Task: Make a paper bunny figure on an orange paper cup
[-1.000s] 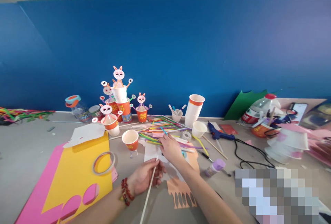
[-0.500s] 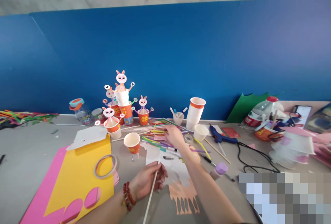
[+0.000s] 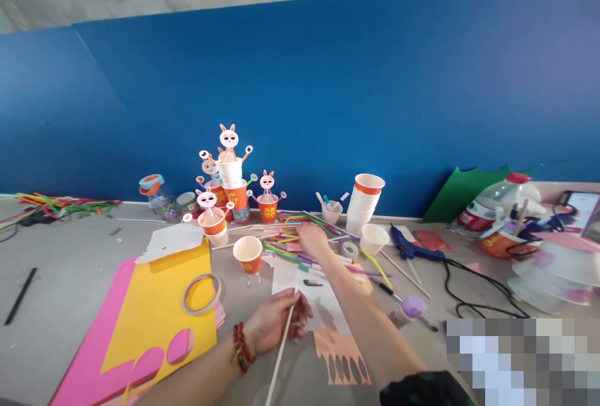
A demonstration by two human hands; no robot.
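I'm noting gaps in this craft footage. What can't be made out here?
All in the head view:
Right hand: its fingertips are lost among the straws, so whether it grips one is unclear.
Stick in the left hand: the lower end is cut off by the bottom edge.
Lower right corner: a pixelated patch hides whatever lies there.
Cup: the print is too small to read.

The white stick [image 3: 280, 361] was long, thin and straight. It lay slanted, with its upper end between the fingers of the left hand [image 3: 274, 326] and its lower end leaving the bottom of the view. The coloured straws [image 3: 280, 250] lay farther back in a loose flat pile, green, yellow, pink and purple, crossing each other. The right hand [image 3: 312, 242] rested on them.
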